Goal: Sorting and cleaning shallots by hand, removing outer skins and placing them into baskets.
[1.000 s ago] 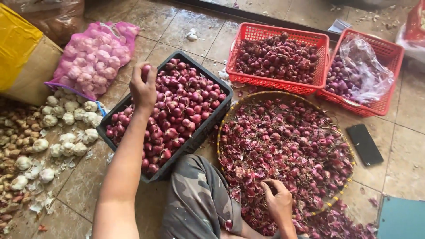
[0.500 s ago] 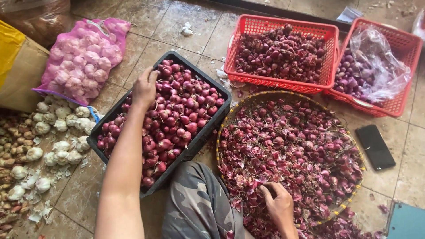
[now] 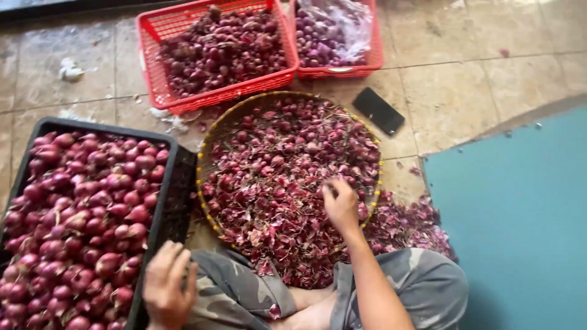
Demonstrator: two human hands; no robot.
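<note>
Right hand point(image 3: 340, 206) pinches shallots point(image 3: 287, 183) in round tray point(image 3: 206, 142); left hand point(image 3: 169, 284) rests loosely curled.

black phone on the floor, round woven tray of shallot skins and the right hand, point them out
black flat phone point(image 3: 378, 110), head view, middle of its dark face
round woven tray point(image 3: 211, 137), head view, left rim
right hand point(image 3: 340, 205), head view, back of the hand

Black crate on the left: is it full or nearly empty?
Full. The black crate is heaped with peeled red shallots up to its rim, and no bare bottom shows. The left hand rests at its near corner.
</note>
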